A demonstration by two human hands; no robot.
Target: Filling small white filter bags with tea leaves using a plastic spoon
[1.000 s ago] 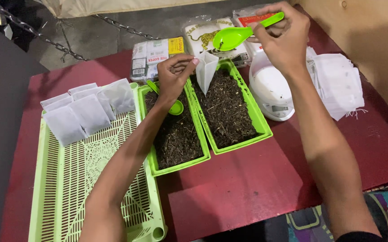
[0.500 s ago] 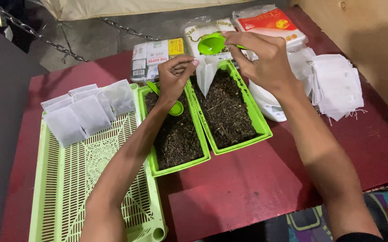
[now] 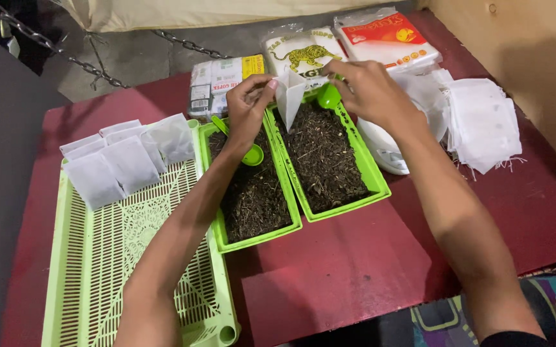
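Note:
My left hand (image 3: 250, 103) pinches the top corner of a small white filter bag (image 3: 289, 97), which hangs point-down over the right green tray (image 3: 374, 178) of dark loose tea. My right hand (image 3: 369, 90) grips a green plastic scoop (image 3: 328, 96), its bowl tilted against the bag's open mouth. A second green scoop (image 3: 250, 153) lies in the left green tray (image 3: 219, 239) of tea, under my left wrist.
Several filled white bags (image 3: 119, 160) lie at the top of a long perforated green tray (image 3: 124, 270) on the left. A stack of empty white bags (image 3: 483, 122), a white scale (image 3: 387, 149) and packets (image 3: 220, 83) sit on the dark red table (image 3: 355, 270).
My right hand has come down and left with the green scoop, from raised above the packets to the mouth of the bag. My left hand keeps holding the bag in place.

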